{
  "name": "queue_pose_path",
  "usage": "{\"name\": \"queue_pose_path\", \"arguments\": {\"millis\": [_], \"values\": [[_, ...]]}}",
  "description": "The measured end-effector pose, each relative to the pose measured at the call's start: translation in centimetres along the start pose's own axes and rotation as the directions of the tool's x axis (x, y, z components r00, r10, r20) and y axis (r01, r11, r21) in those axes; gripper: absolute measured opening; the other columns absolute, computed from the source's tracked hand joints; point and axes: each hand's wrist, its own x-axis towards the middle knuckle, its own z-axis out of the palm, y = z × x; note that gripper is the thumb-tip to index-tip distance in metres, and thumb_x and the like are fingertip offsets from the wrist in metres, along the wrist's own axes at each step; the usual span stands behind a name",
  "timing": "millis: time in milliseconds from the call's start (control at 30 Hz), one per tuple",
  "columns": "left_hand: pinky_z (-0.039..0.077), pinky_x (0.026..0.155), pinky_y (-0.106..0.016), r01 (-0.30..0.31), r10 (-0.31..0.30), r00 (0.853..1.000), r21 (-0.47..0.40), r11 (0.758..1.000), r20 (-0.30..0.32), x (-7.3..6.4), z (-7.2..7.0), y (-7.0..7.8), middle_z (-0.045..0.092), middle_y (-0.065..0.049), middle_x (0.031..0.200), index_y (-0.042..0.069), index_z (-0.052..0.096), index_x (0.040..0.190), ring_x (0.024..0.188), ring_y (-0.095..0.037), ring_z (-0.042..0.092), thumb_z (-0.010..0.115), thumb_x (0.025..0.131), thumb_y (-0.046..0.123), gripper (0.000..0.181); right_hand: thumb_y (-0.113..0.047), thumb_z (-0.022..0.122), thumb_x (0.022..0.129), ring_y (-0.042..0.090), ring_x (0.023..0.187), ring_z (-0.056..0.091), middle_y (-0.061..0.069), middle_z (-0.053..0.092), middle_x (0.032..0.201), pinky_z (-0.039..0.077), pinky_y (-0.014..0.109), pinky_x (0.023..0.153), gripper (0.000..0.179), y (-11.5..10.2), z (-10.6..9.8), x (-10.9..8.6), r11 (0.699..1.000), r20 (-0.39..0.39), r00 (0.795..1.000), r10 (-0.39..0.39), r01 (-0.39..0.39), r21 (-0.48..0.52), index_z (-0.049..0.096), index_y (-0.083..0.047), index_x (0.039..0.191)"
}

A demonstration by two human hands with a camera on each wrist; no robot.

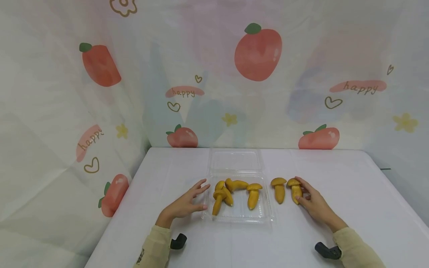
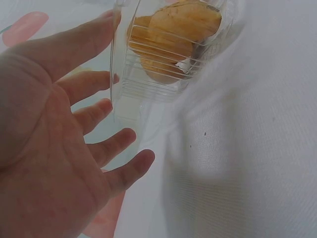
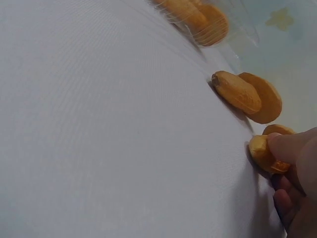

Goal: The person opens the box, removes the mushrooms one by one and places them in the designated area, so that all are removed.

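A clear plastic clamshell box lies with its lid folded back, and several yellow-brown mushrooms lie in it. My left hand is at the box's left side, its fingers spread and holding nothing; in the left wrist view the thumb and fingers come close to the rim, whether touching I cannot tell. Right of the box, my right hand pinches a mushroom between thumb and fingers; in the right wrist view it appears at the table surface. Another mushroom lies between that one and the box.
A white cloth covers the table. Behind it and at the left hang printed curtains with fruit and hearts. A black curved piece sits by the left sleeve, and a similar one by the right sleeve.
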Motion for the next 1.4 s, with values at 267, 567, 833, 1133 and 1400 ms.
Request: {"name": "queue_pose_path", "arguments": {"millis": [267,567,833,1133,1400], "values": [[0.028,0.120,-0.065,-0.008,0.008,1.000,0.004,1.000,-0.002,0.0,-0.1,0.0,0.008,-0.011,0.172,0.010,0.031,0.160,0.156,-0.042,0.016,0.069,0.097,0.022,0.074,-0.009,0.062,0.100,0.042,0.123,0.053,0.028,0.044,0.150,0.045,0.017,0.079,0.068,-0.3,-0.1,-0.1,0.999,0.034,0.999,0.017,-0.018,0.041,0.027,-0.001,0.158],[0.028,0.120,-0.065,-0.004,0.004,1.000,0.009,1.000,-0.002,0.1,-0.1,-0.2,0.007,-0.010,0.172,0.010,0.031,0.160,0.157,-0.042,0.015,0.068,0.097,0.022,0.074,-0.012,0.059,0.102,0.040,0.121,0.052,0.028,0.043,0.152,0.043,0.015,0.080,0.068,-0.1,0.2,-0.1,1.000,0.016,1.000,0.004,-0.004,0.027,0.025,-0.002,0.159],[0.028,0.120,-0.064,0.006,-0.006,1.000,-0.001,1.000,0.000,0.1,0.0,-0.2,0.007,-0.009,0.172,0.012,0.031,0.160,0.157,-0.041,0.014,0.069,0.097,0.022,0.075,-0.011,0.059,0.102,0.042,0.122,0.052,0.029,0.044,0.151,0.043,0.015,0.080,0.067,-0.1,0.2,-0.2,0.999,-0.004,1.000,-0.013,0.014,0.030,0.025,-0.002,0.159],[0.027,0.120,-0.065,0.010,-0.010,1.000,-0.005,1.000,0.000,0.1,0.0,-0.2,0.008,-0.009,0.172,0.012,0.031,0.160,0.157,-0.043,0.014,0.069,0.097,0.023,0.074,-0.015,0.062,0.101,0.039,0.118,0.058,0.030,0.049,0.144,0.049,0.018,0.079,0.073,0.0,-0.2,0.1,0.999,0.008,0.999,0.035,-0.035,0.010,0.022,-0.005,0.160],[0.028,0.119,-0.065,0.000,0.000,1.000,-0.010,1.000,0.005,0.1,0.0,-0.1,0.007,-0.011,0.172,0.010,0.031,0.159,0.156,-0.043,0.016,0.069,0.097,0.022,0.074,-0.017,0.063,0.100,0.046,0.116,0.061,0.036,0.053,0.136,0.057,0.028,0.083,0.076,-0.7,-1.3,0.1,0.996,0.025,0.996,0.089,-0.090,0.020,0.019,-0.002,0.159]]}}
